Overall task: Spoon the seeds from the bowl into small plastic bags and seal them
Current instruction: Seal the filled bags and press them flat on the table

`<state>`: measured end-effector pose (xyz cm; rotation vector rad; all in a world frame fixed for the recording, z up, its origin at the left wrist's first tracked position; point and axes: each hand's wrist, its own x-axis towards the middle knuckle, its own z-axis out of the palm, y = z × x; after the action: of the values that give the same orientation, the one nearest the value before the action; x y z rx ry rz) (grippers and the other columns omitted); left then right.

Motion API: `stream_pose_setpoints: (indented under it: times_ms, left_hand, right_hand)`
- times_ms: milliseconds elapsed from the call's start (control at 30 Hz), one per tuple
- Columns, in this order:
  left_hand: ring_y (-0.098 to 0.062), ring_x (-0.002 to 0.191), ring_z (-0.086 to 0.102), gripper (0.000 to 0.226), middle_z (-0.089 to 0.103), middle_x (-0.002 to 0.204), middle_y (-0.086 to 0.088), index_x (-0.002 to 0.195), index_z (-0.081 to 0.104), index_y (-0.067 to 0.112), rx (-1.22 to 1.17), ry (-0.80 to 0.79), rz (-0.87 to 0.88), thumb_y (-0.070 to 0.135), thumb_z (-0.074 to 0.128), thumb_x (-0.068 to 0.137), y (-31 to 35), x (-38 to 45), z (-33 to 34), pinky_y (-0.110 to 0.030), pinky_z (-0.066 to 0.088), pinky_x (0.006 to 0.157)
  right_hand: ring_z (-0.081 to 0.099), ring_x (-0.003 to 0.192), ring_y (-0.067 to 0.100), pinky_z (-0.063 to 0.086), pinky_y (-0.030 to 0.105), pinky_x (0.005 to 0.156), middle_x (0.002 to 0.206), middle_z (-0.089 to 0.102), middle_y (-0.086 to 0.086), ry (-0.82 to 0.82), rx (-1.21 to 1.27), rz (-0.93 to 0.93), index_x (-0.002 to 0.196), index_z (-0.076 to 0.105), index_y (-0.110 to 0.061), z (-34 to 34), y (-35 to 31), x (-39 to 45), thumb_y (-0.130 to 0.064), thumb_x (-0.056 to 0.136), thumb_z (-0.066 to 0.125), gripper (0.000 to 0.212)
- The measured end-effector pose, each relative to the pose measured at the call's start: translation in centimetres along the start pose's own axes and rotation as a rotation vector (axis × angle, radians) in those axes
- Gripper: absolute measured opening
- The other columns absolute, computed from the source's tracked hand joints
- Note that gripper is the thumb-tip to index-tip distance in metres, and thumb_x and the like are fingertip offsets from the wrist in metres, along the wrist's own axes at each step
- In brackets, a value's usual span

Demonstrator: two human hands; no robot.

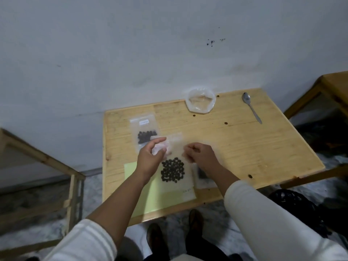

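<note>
Both hands pinch the bag's point(174, 157) mouth: left hand point(150, 157) at 9 o'clock, right hand point(199, 155) at 3. Press evenly along the strip, seeds point(172, 170) kept low.

A small wooden table point(244, 147) stands against a pale grey wall point(131, 44) that carries a few dark specks point(211, 42) at about one o'clock. On the table at seven o'clock lies a light green sheet of paper point(143, 194), reaching the near edge. More wooden furniture shows at nine o'clock point(47, 162) and three o'clock point(329, 85), and a dark tangled object point(297, 206) lies on the mottled floor point(90, 194) at four o'clock.
</note>
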<state>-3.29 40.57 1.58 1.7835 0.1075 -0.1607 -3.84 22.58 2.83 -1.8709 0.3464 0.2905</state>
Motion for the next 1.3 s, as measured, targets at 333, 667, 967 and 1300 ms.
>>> stream_pose_setpoints:
  times_ms: [333, 667, 967, 1300]
  left_hand:
    - [-0.017, 0.113, 0.055, 0.029, 0.062, 0.115, 0.004, 0.105, 0.065, 0.029, -0.060, 0.158, -0.084, 0.007, 0.060, 0.086, -2.6, -1.9, -3.6, -0.038, 0.047, 0.098]
    - [-0.019, 0.115, 0.054, 0.031, 0.062, 0.115, 0.008, 0.103, 0.066, 0.035, -0.098, 0.131, -0.119, 0.010, 0.062, 0.085, -2.7, -2.8, -4.7, -0.045, 0.047, 0.099]
    - [-0.011, 0.117, 0.051, 0.033, 0.058, 0.113, 0.019, 0.108, 0.062, 0.036, -0.100, 0.076, -0.015, 0.010, 0.058, 0.088, 0.5, -2.6, -5.0, -0.033, 0.045, 0.100]
    - [-0.004, 0.113, 0.051, 0.023, 0.059, 0.113, 0.019, 0.112, 0.062, 0.030, -0.121, 0.143, 0.089, 0.025, 0.061, 0.089, 3.0, -2.6, -6.5, -0.025, 0.038, 0.098]
  right_hand:
    - [0.050, 0.105, 0.021, 0.042, 0.026, 0.085, 0.107, 0.062, 0.007, -0.031, -0.998, -0.169, 0.100, 0.069, -0.009, 2.0, 4.3, -1.1, -0.027, 0.084, 0.062, 0.025]
    - [0.053, 0.087, 0.022, 0.041, 0.031, 0.073, 0.089, 0.065, 0.010, 0.109, -0.757, -0.186, 0.085, 0.062, -0.007, 2.8, 2.7, -1.8, -0.014, 0.088, 0.054, 0.011]
    - [0.047, 0.071, 0.018, 0.030, 0.028, 0.055, 0.072, 0.055, 0.002, -0.011, -0.575, -0.404, 0.074, 0.056, -0.012, 5.8, -6.7, -1.7, -0.012, 0.087, 0.054, 0.013]
    - [0.047, 0.080, 0.019, 0.033, 0.027, 0.064, 0.084, 0.058, 0.009, 0.050, -0.692, -0.448, 0.080, 0.055, -0.013, 7.6, -9.4, -2.2, -0.017, 0.090, 0.053, 0.011]
